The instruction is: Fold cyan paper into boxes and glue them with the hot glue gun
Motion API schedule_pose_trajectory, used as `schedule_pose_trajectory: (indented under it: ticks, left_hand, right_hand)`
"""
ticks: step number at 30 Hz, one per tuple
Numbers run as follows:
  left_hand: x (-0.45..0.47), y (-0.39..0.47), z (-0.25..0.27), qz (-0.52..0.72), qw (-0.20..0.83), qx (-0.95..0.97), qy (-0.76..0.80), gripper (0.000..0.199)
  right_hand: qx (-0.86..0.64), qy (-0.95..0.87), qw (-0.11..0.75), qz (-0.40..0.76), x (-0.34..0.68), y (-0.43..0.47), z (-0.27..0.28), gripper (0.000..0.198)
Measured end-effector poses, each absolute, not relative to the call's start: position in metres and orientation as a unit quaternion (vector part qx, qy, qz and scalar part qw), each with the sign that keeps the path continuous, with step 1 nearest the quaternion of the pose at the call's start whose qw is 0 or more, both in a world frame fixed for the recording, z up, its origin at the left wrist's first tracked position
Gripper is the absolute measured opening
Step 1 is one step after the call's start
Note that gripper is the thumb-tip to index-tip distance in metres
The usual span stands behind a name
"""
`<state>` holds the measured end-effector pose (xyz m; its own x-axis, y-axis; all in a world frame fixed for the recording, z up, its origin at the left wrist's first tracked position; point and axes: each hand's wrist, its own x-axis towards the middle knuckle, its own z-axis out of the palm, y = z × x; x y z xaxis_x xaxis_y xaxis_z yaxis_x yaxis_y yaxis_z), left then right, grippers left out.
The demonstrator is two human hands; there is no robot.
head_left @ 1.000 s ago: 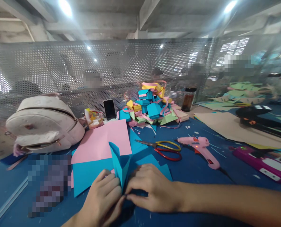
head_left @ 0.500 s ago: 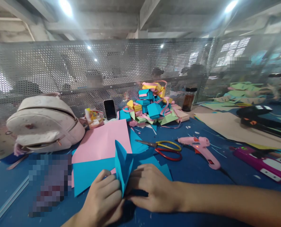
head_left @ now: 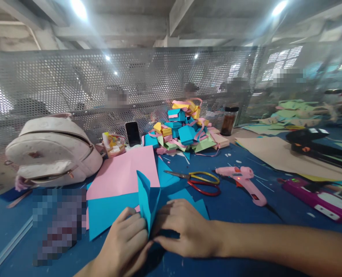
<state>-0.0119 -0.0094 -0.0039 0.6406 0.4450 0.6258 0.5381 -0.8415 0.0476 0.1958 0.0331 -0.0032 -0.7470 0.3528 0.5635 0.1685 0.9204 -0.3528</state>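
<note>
A folded piece of blue paper [head_left: 146,202] stands upright between my two hands, its upper flaps fanned apart. My left hand [head_left: 130,234] is closed on its left side, fingers curled. From the right, my right hand [head_left: 185,227] pinches the same paper low down, thumb close to the left hand's thumb. The fold's bottom edge is partly hidden by my fingers. Just beyond lie a pink sheet [head_left: 127,169] and blue sheets [head_left: 110,211], overlapping on the table. Scissors [head_left: 200,181] with yellow and red handles rest past my right hand, beside a pink glue gun [head_left: 243,181].
A heap of folded paper pieces [head_left: 185,132] stands at the back, near a phone [head_left: 133,134] and a bottle [head_left: 229,121]. A white backpack [head_left: 52,154] sits left. At right are a purple power strip [head_left: 321,200], a black stapler-like tool [head_left: 306,140] and brown sheets [head_left: 269,152]. Behind runs a perforated metal screen [head_left: 148,77].
The blue paper's upper flaps lean slightly more to the left. Both hands keep their grip in nearly the same place, and the whole view has shifted a little.
</note>
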Motion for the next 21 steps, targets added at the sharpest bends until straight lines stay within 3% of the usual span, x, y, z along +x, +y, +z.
schedule_pose_trajectory:
  ticks: [21]
  left_hand:
    - [-0.0150, -0.0093, -0.0033, -0.285, 0.038, -0.912, -0.292, 0.021]
  right_hand:
    - [-0.148, -0.913, 0.350, 0.146, 0.1966, 0.0334, -0.0005, 0.007]
